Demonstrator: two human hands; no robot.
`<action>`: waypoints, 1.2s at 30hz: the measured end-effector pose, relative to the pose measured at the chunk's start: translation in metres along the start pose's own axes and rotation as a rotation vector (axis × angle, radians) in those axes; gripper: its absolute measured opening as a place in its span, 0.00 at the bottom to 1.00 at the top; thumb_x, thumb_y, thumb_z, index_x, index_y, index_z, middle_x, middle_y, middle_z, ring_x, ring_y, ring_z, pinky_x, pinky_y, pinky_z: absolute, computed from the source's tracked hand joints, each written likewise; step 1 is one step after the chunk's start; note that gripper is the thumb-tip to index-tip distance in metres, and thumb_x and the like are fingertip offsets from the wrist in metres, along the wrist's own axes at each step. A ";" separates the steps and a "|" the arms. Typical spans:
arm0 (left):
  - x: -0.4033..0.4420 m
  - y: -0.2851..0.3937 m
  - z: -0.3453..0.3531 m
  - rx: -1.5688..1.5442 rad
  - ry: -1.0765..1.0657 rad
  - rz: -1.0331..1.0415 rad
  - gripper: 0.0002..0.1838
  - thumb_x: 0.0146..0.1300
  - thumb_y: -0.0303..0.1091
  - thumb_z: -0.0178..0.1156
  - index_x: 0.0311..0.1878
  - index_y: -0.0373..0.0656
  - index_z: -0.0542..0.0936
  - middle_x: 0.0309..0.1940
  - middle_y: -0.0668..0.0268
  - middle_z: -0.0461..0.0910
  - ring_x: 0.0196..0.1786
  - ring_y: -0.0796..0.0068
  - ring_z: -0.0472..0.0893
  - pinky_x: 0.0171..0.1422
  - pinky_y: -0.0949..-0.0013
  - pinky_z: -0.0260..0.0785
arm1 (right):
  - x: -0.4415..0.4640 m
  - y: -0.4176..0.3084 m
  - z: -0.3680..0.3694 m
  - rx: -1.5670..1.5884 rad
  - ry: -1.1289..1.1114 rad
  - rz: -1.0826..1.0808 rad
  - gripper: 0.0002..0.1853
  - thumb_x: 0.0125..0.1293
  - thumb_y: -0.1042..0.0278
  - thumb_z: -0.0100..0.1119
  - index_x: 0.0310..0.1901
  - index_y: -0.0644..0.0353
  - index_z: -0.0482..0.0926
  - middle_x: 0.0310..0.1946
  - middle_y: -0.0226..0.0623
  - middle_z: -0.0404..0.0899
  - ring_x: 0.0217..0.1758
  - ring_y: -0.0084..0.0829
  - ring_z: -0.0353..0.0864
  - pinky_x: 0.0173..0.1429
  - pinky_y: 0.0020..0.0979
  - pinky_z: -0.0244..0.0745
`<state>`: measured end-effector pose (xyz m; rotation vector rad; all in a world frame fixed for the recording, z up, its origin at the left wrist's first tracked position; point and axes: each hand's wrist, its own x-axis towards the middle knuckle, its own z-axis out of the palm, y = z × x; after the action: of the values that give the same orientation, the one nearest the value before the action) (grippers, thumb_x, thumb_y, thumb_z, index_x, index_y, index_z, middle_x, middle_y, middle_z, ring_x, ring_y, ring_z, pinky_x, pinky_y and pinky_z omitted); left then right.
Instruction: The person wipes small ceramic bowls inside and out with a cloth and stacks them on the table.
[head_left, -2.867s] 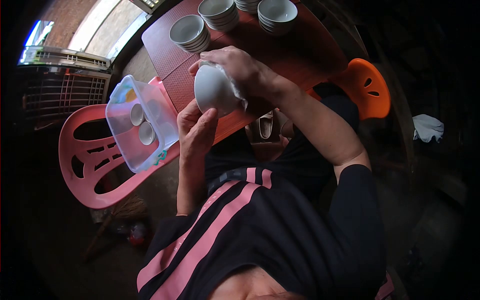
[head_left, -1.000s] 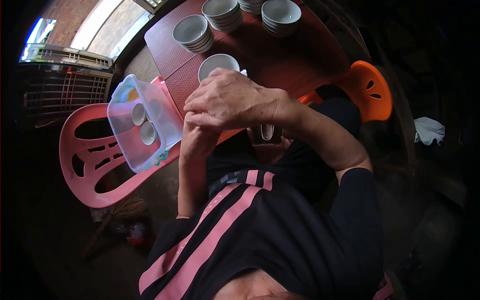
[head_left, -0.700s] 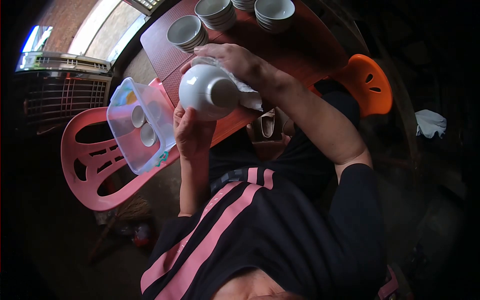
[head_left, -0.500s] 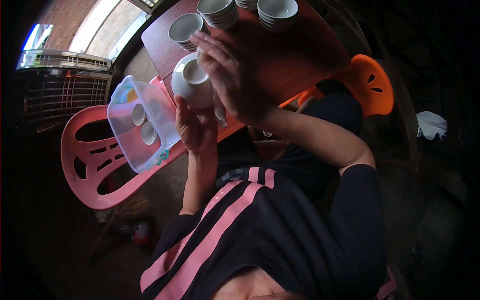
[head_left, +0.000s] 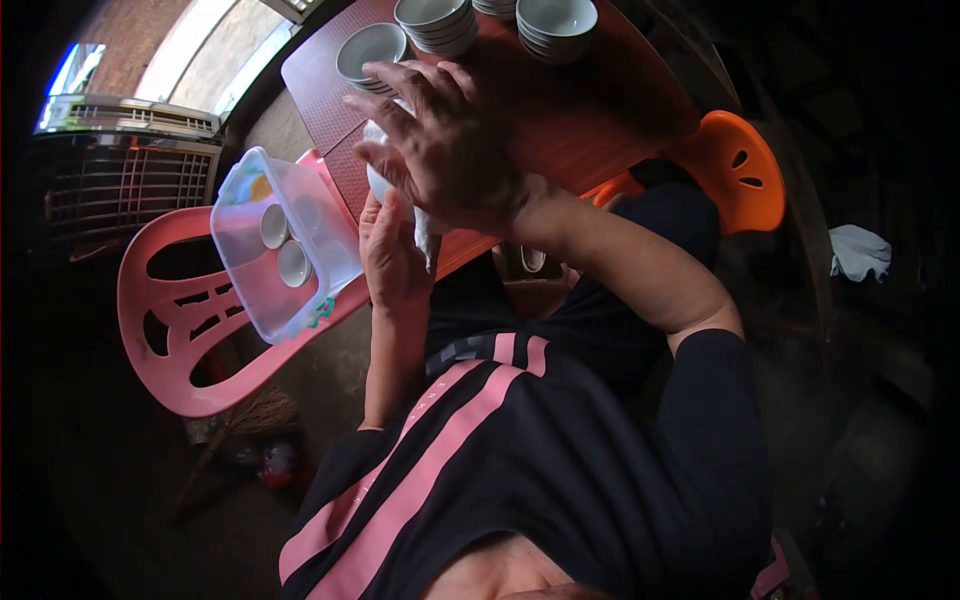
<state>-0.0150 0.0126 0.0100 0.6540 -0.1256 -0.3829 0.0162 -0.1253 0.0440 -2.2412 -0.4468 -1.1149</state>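
Note:
My left hand [head_left: 395, 250] grips a white bowl [head_left: 379, 184] near the table edge, its thumb along the bowl's side. Most of the bowl is hidden behind my right hand [head_left: 430, 135], which lies over it with fingers spread and a white cloth [head_left: 424, 238] against the bowl. Part of the cloth shows beyond my right thumb; another part hangs down beside my left palm. Just past my right fingertips stands a stack of white bowls [head_left: 370, 50] on the red-brown table [head_left: 600, 120].
More stacked bowls [head_left: 437, 25] and another stack [head_left: 556, 30] stand at the table's far side. To the left, a clear plastic bin [head_left: 250, 300] with small bowls [head_left: 294, 264] inside rests on a pink chair [head_left: 165, 375]. An orange chair [head_left: 745, 190] is at the right.
My right hand has turned and spread its fingers over the bowl, covering its base, which showed before. The bowl has tilted in my left hand.

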 end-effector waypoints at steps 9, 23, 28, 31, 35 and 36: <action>0.009 0.019 -0.002 -0.548 0.033 -0.030 0.19 0.69 0.35 0.49 0.59 0.35 0.66 0.54 0.53 0.73 0.54 0.63 0.75 0.60 0.60 0.66 | 0.003 -0.005 -0.013 0.082 -0.007 -0.116 0.26 0.62 0.44 0.53 0.52 0.59 0.73 0.53 0.46 0.66 0.54 0.43 0.67 0.56 0.49 0.59; 0.008 0.018 0.004 -0.258 -0.005 0.105 0.24 0.70 0.36 0.46 0.65 0.33 0.59 0.63 0.51 0.65 0.67 0.59 0.63 0.73 0.52 0.47 | 0.015 0.006 -0.025 0.415 -0.118 0.086 0.15 0.58 0.73 0.63 0.47 0.63 0.77 0.38 0.39 0.73 0.41 0.29 0.77 0.42 0.27 0.75; 0.011 0.024 0.005 -0.272 0.094 0.153 0.22 0.68 0.34 0.51 0.60 0.31 0.64 0.56 0.52 0.71 0.60 0.61 0.71 0.69 0.56 0.60 | 0.012 -0.002 -0.019 0.359 -0.151 -0.080 0.15 0.57 0.79 0.59 0.48 0.63 0.77 0.40 0.41 0.71 0.39 0.35 0.76 0.41 0.30 0.75; 0.010 0.025 0.000 -0.211 0.068 0.172 0.22 0.68 0.34 0.50 0.60 0.31 0.64 0.56 0.52 0.71 0.60 0.61 0.72 0.68 0.57 0.61 | 0.011 -0.003 -0.022 0.378 -0.232 -0.059 0.16 0.56 0.81 0.59 0.48 0.64 0.77 0.40 0.41 0.71 0.40 0.35 0.76 0.41 0.31 0.76; 0.010 0.023 -0.006 -0.217 0.067 0.143 0.21 0.68 0.34 0.50 0.59 0.31 0.65 0.55 0.52 0.72 0.59 0.61 0.72 0.67 0.56 0.62 | 0.013 0.000 -0.027 0.514 -0.351 -0.036 0.16 0.56 0.81 0.59 0.48 0.63 0.77 0.41 0.41 0.71 0.41 0.34 0.77 0.41 0.30 0.76; 0.009 0.024 -0.005 -0.217 0.055 0.145 0.21 0.68 0.34 0.50 0.59 0.31 0.65 0.55 0.52 0.72 0.59 0.61 0.72 0.67 0.56 0.62 | 0.013 0.003 -0.027 0.515 -0.353 -0.033 0.16 0.56 0.81 0.59 0.48 0.63 0.77 0.41 0.41 0.71 0.41 0.34 0.77 0.41 0.30 0.76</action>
<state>0.0019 0.0290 0.0211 0.4373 -0.0768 -0.2343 0.0086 -0.1444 0.0663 -1.9625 -0.8149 -0.5288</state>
